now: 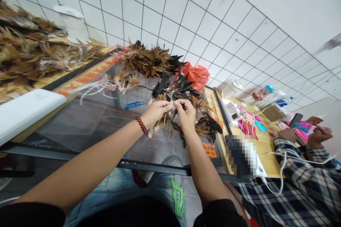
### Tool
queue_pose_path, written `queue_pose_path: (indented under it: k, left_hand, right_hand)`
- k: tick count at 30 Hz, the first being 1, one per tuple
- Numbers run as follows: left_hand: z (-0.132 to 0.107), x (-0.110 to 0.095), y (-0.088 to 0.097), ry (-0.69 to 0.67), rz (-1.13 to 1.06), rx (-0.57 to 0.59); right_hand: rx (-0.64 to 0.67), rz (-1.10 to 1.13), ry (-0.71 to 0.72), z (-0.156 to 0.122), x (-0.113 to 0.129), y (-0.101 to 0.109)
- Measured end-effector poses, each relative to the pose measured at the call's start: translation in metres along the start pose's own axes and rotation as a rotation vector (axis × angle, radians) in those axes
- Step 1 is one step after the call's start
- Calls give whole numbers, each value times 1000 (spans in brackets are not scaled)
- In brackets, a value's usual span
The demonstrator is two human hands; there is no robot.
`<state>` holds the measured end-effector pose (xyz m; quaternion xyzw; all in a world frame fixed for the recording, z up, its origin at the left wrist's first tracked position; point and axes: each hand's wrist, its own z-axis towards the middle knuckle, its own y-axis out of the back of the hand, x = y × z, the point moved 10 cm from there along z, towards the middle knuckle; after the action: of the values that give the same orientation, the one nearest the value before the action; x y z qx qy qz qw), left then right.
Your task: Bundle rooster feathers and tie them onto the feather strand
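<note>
- Closest to you are your own knees in blue jeans (149, 188), one with a green patch, under the front edge of the glass-topped counter (87, 124).
- Your forearms reach forward over that edge; the left wrist wears a dark red bead bracelet (141, 125).
- Your left hand (156, 112) and right hand (185, 112) meet above the glass, fingertips almost touching each other.
- Both hands are closed, pinching the same small spot on the feather bundle (183, 106) between thumb and fingers.
- The bundle sits directly at and beyond your fingertips: black plumes rise behind the hands, brown and black ones spill to the right of the right hand and below it.
- Its long axis runs away from you and leftward, up toward a bigger brown feather heap (149, 60) at the wall; the near end fans toward the counter's right edge.
- Blue snips (134, 104) lie flat on the glass just left of your left hand, not touching it.
- A red plastic bag (195, 74) sits behind the feathers against the tiled wall.
- More brown feathers (29, 49) pile on the far left, with a white flat case (23, 111) lying near them.
- On the right, another person in a plaid sleeve (301, 170) works at a wooden table (266, 149) strewn with colourful pieces.
</note>
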<state>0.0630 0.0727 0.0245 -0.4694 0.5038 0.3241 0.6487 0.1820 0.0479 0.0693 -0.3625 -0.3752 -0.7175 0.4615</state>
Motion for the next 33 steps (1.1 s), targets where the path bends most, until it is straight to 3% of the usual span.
queue_pose_path:
  k: [3,7,13,17,22,27,30,33]
  left_hand:
    - [0,5,-2,65,-71,15]
    - [-4,7,-14,114,-171,138]
    - [-6,8,-19,128,-130,198]
    - [-4,3,-16,36,9,158]
    - [1,-2,-3,-34,13,33]
    - [2,-9,19,-23,-189,-162]
    - [1,-14,29,-47,-306,-249]
    - [0,-18,39,-92,-334,-327]
  right_hand:
    - [118,269,-150,0,-18,-15]
    - [336,549,-335,-9,-26,-41]
    - [218,526,-334,-7,-28,-31]
    - [65,394,-220,-1,-26,-18]
    - [45,296,-188,4,-29,-14]
    - [-191,-57,-14,19,-22,47]
    - [-158,-395,52,22,-19,60]
    - [3,-612,57,20,-23,45]
